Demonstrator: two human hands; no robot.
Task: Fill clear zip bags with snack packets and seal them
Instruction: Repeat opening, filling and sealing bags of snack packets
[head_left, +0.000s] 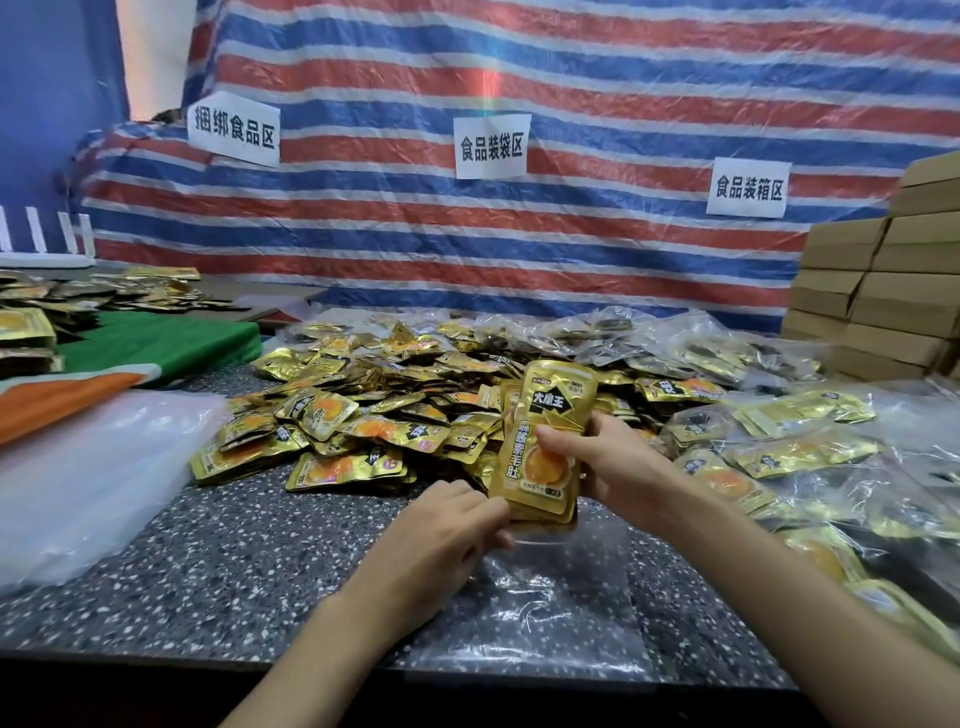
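right hand (608, 462) grasps a stack of gold snack packets (545, 441), thumb across the front, stack upright, its lower end at the mouth of a clear zip bag (550, 592). left hand (447, 525) has fingers curled on the bag's mouth edge at 9 o'clock of the stack, pinching it. the bag lies flat on the speckled counter (234, 561), running toward 6 o'clock from the stack. loose packet pile (374, 400) sits at 11 o'clock of the hands, close. filled clear bags (779, 452) at 3 o'clock. stack of empty clear bags (88, 467) at 9 o'clock, well apart. green cloth (166, 343) at 10 o'clock. cardboard boxes (878, 291) stacked at 2 o'clock. striped tarp (519, 234) with paper signs (492, 147) at 12 o'clock.
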